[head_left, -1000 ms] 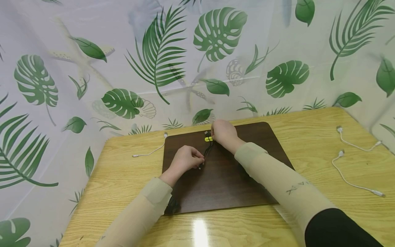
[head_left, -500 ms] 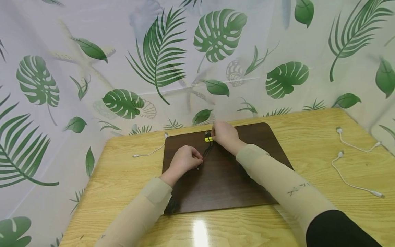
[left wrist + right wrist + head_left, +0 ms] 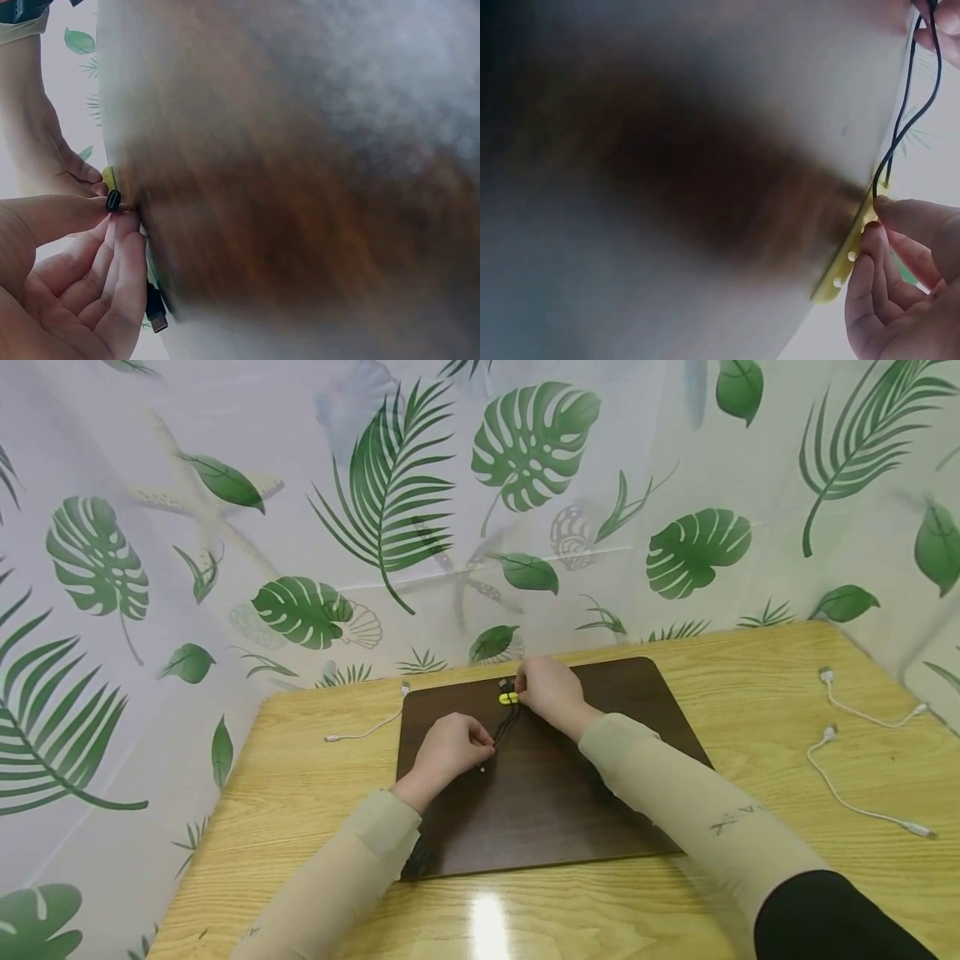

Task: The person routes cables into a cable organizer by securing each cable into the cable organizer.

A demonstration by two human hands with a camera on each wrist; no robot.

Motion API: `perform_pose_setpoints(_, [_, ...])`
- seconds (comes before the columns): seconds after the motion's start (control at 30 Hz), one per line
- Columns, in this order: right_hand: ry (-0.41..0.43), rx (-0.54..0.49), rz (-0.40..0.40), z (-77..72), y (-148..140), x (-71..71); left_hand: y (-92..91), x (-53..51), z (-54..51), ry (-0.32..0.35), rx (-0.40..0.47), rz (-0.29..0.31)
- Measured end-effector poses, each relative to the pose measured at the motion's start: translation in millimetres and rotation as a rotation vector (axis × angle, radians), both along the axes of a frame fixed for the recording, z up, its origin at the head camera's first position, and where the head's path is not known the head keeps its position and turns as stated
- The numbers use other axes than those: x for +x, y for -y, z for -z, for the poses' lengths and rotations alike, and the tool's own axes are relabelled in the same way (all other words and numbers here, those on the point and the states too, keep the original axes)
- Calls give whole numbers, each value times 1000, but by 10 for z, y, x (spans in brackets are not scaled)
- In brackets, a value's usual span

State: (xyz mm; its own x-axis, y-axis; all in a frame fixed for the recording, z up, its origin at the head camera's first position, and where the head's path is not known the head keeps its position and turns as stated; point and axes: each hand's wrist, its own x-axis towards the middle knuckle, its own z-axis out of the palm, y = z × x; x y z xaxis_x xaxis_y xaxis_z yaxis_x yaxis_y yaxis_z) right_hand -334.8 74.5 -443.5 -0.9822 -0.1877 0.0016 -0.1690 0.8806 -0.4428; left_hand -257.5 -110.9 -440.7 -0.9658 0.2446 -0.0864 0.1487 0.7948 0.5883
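Note:
Several strands of black charging cable [image 3: 507,723] run between my two hands over a dark brown board [image 3: 540,810]. My left hand [image 3: 448,748] pinches them near their small plugs; the left wrist view shows one black plug [image 3: 113,200] at the thumb tip and another hanging below. At the board's far edge lies a yellow cable clip [image 3: 507,698], a slotted strip with white dots in the right wrist view. My right hand [image 3: 551,689] pinches a black cable at the clip with thumb and forefinger, covering much of it. A black USB plug [image 3: 504,683] sticks out beyond the clip.
One white cable [image 3: 367,727] lies left of the board, partly by its corner. Two more, an upper white cable [image 3: 862,710] and a lower white cable [image 3: 847,789], lie to the right on the wooden table [image 3: 285,810]. A leaf-patterned curtain [image 3: 420,527] stands behind.
Both hands stay nearly in place. My left fingers shift very slightly on the cable ends, and the right forearm moves a little to the right.

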Motion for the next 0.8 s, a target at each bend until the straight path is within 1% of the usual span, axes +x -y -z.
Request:
perform_pose_setpoints(0.27, [16, -26, 34, 18, 19, 54, 0, 8, -5, 2, -5, -2])
perform_pose_setpoints(0.6, [43, -80, 48, -6, 24, 58, 38, -3, -20, -2, -18, -9])
perform_pose_setpoints(0.8, [102, -114, 69, -48, -1, 76, 88, 9, -11, 13, -5, -8])
